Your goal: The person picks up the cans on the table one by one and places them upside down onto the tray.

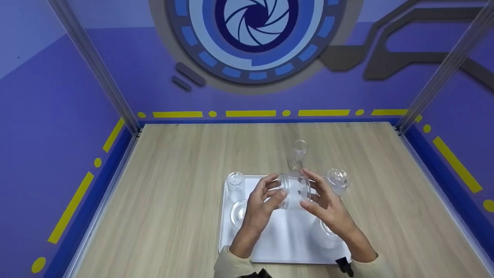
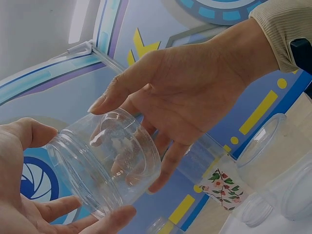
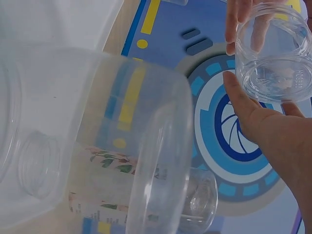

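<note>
A clear plastic jar (image 1: 296, 191) is held sideways above the white tray (image 1: 283, 247) between both hands. My left hand (image 1: 259, 206) grips its threaded mouth end, thumb on the near side and fingers on the far side. At the base end, my right hand (image 1: 328, 210) holds the jar with thumb and fingers spread around its wall. In the left wrist view the jar (image 2: 105, 161) shows its screw threads toward the left hand (image 2: 19, 185). The right wrist view shows embossed marks on the base of the jar (image 3: 273, 80).
On the tray, a narrow clear jar (image 1: 236, 181) stands at back left, a round one (image 1: 238, 214) before it, another (image 1: 328, 231) at right. Behind the tray stands a slim clear container (image 1: 300, 148); a clear jar (image 1: 338, 179) is at its right. Patterned walls (image 1: 251, 96) enclose the wooden table (image 1: 173, 200).
</note>
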`<state>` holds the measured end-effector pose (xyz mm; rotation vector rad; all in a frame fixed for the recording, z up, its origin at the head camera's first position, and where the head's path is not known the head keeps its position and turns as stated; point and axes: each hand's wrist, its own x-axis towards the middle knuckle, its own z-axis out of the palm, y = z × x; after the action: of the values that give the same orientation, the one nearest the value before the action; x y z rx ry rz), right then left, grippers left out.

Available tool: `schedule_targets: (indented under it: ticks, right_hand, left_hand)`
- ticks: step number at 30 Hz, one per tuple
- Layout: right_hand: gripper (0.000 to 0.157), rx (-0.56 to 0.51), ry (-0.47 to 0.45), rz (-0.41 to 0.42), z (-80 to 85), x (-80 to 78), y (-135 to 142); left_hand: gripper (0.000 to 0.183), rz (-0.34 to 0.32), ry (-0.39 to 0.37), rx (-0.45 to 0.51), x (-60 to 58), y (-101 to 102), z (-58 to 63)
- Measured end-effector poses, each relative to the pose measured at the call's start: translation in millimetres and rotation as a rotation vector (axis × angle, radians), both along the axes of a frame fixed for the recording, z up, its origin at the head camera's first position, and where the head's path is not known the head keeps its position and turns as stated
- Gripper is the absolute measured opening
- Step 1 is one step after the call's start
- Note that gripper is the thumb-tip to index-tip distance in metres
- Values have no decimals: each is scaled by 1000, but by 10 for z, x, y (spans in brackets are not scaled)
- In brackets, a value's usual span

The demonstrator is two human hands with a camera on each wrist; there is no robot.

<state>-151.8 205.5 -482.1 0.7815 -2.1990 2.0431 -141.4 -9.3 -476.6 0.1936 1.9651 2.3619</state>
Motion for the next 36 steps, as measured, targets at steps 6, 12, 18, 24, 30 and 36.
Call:
schedule_targets:
  ticks: [6, 12, 18, 24, 30, 36]
  right_hand:
    - [72, -16, 19, -15, 10, 2, 1]
    - [72, 24, 18, -63, 23, 2, 25]
    - [74, 80, 14, -146, 0, -13, 98]
    - [74, 148, 11, -191, -50, -17, 157]
    - [75, 216, 45, -222, -66, -27, 162]
    - [77, 309, 133, -236, -74, -38, 148]
  left_hand:
    - [65, -13, 3, -14, -2, 5, 5]
    - [65, -1, 35, -74, -24, -44, 3]
    - [61, 71, 87, -80, -39, -233, 41]
    - [53, 187, 163, -128, 22, -492, 125]
    - [50, 313, 244, -133, 42, -719, 187]
    - [47, 430, 291, -127, 11, -949, 165]
